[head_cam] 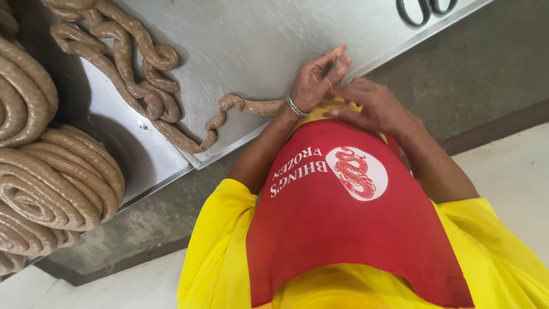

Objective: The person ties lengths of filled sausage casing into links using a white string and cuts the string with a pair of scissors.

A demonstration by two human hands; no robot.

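Steel table | both hands at its edge | left hand, right hand pinched sausage link end | casing could tear if tugged.

A stainless steel tabletop is seen running diagonally across the view. Thick coils of pale brown sausage are stacked at its left end, partly cut off by the frame edge. Black scissor handles are noted at the top edge of the tabletop. A grey concrete strip and a pale floor are observed alongside.
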